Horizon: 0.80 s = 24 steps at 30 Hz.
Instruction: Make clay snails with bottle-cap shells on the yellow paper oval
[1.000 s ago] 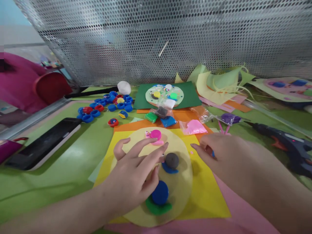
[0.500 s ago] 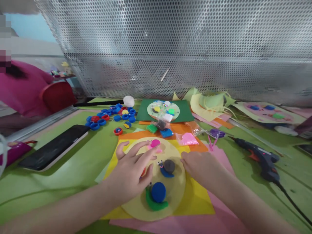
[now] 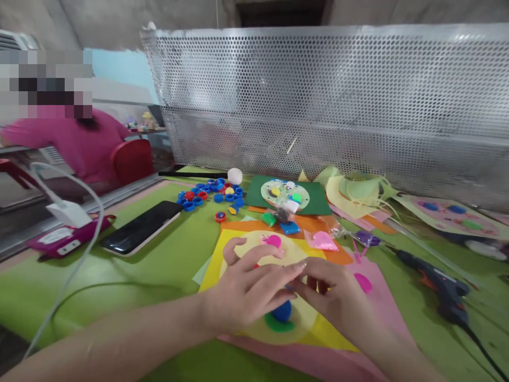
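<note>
My left hand (image 3: 254,289) hovers over a cream paper circle (image 3: 308,318), fingers apart and partly bent. Its forefinger tip meets the fingertips of my right hand (image 3: 338,292). The right thumb and fingers are pinched together there; whatever lies between them is too small or hidden to name. Below the hands on the circle is a blue disc (image 3: 283,310) with a curved green clay strip (image 3: 278,324). A bright pink disc (image 3: 273,242) shows at the circle's top. The circle lies on a yellow sheet (image 3: 336,338). My hands cover the circle's middle.
Blue and red bottle caps (image 3: 198,201), a phone (image 3: 142,228) and a magenta power strip (image 3: 71,237) are at left. Bagged pink clay (image 3: 323,241) lies behind the sheet. A glue gun (image 3: 437,286) with its cord is at right. A person in pink (image 3: 85,140) sits beyond.
My right hand has moved inward, and its fingertips now meet my left forefinger above the circle. The camera view has swung left and up. A pink disc beside my right hand has come into sight.
</note>
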Available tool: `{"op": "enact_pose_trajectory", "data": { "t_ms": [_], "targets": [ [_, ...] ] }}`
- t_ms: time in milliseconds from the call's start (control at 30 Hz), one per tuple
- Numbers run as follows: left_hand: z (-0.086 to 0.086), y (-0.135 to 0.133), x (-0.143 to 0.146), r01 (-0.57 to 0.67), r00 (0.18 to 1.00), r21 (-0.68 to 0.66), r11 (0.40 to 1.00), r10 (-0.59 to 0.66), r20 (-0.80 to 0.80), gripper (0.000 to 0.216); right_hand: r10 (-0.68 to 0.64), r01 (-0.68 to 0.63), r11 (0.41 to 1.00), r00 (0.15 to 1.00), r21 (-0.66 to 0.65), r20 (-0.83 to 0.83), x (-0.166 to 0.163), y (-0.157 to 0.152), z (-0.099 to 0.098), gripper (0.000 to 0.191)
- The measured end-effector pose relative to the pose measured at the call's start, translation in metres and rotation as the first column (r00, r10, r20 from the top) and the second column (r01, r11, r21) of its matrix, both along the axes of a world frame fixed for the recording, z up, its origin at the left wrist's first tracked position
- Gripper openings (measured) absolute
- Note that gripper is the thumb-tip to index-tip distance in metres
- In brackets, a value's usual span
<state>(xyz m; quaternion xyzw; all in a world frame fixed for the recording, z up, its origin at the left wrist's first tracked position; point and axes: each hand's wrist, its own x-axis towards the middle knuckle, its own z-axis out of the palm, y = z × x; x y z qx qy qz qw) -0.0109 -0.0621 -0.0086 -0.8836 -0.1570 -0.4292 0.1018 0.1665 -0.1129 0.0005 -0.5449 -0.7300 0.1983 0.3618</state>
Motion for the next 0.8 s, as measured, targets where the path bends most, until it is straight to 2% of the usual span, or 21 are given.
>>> {"op": "enact_pose_trajectory", "data": {
  "t_ms": [167, 367, 567, 800],
  "targets": [
    [0.003, 0.001, 0.005, -0.023, 0.998, -0.047, 0.999, 0.026, 0.066, 0.033, 0.057, -0.061, 0.997, 0.994, -0.045, -0.088, -0.002, 0.003, -0.003, 0.031],
    [0.003, 0.004, 0.005, -0.032, 0.994, -0.103, 0.994, 0.042, 0.103, 0.033, 0.007, -0.063, 0.974, 0.969, -0.216, -0.247, -0.002, 0.003, -0.001, 0.028],
    [-0.004, 0.013, 0.003, 0.058, 0.994, -0.209, 0.976, -0.037, 0.105, 0.045, -0.036, -0.013, 0.967, 0.982, -0.255, -0.187, 0.002, 0.004, -0.003, 0.034],
    [-0.004, 0.008, 0.004, 0.017, 0.999, -0.371, 0.928, 0.003, 0.052, 0.044, -0.023, 0.006, 0.985, 0.995, -0.172, -0.098, 0.002, 0.002, -0.005, 0.030]
  ]
}}
